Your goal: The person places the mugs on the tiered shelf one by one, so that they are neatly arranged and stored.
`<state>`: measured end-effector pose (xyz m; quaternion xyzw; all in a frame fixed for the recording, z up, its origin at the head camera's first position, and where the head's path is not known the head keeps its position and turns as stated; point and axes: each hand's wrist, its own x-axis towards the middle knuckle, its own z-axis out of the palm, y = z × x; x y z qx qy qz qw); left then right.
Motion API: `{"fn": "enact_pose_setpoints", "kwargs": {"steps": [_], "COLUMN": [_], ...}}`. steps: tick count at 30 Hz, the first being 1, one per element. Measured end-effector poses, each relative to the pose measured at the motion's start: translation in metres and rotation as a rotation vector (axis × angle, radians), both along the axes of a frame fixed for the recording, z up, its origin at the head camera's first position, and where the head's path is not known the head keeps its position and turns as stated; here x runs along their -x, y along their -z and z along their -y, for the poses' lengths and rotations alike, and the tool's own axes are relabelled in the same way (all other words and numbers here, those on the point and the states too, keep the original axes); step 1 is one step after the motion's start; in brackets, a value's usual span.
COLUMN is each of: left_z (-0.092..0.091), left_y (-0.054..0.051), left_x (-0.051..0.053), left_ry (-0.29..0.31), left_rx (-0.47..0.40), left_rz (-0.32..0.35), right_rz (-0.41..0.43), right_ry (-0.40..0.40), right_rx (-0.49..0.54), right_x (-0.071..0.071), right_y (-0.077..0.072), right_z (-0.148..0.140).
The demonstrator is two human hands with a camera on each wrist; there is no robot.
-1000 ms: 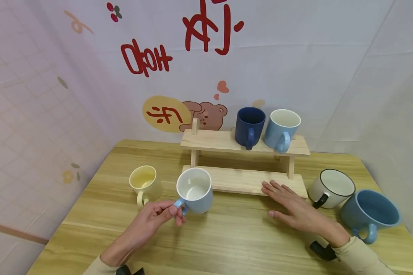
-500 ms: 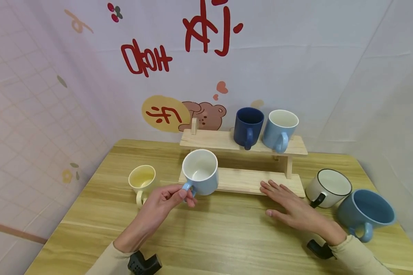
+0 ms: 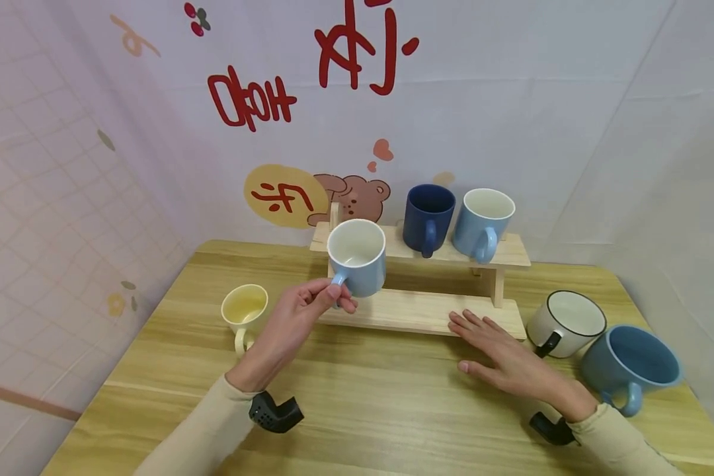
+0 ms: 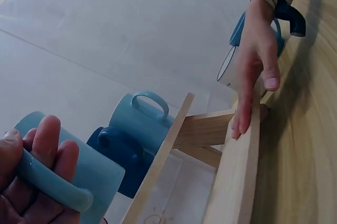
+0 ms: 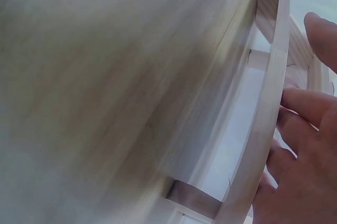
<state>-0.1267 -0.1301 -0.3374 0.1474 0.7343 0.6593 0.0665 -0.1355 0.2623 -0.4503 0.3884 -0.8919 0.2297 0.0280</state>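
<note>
The mug (image 3: 365, 274), pale blue with a white inside, hung upright in the air before the left part of a two-tier wooden rack (image 3: 416, 311), overlapping its upper shelf in the head view; whether it touched that shelf could not be told. The left hand (image 3: 294, 324) was grasping it by the handle, thumb and curled fingers pinched round the loop, so the mug stood just beyond the fingertips. The right hand (image 3: 506, 360) grasped nothing: its fingers lay extended and spread, the tips resting on the right part of the rack's lower shelf, well apart from the mug. On the upper shelf a navy mug (image 3: 422, 215) and a second blue mug (image 3: 478, 225) stood side by side, handles toward the person. The rack sat near the back of a wood-grained worktop (image 3: 393, 410). A yellow mug (image 3: 246, 314) stood on it to the left, partly behind the left wrist; right of the rack were a black-rimmed white mug (image 3: 559, 337) and a wide blue mug (image 3: 601, 363). Pale cloth (image 3: 512, 99) surrounded the worktop, printed with red characters, a bear (image 3: 357, 198) and hearts.
</note>
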Motion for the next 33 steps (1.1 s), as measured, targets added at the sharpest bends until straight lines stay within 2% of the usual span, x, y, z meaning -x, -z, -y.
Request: {"fn": "enact_pose_setpoints", "kwargs": {"steps": [9,18,24,33], "left_z": [-0.014,-0.029,-0.039,-0.051], "left_y": [-0.009,-0.015,-0.013,-0.009], "left_x": [0.025,0.052,0.067,0.082], "left_ry": [-0.044,-0.100,-0.122,-0.108], "left_rx": [-0.003,-0.010,-0.029,-0.051], "left_rz": [-0.031,-0.104,-0.103,-0.090], "right_rz": [-0.017,-0.023,-0.023,-0.026], "right_ry": [-0.013,-0.009,-0.016,-0.025], "right_rx": [0.014,0.013,0.000,0.014], "right_x": [0.000,0.001,0.001,0.000], "right_y": [0.001,0.000,0.000,-0.001], "right_z": [0.000,0.000,0.000,0.000]}}
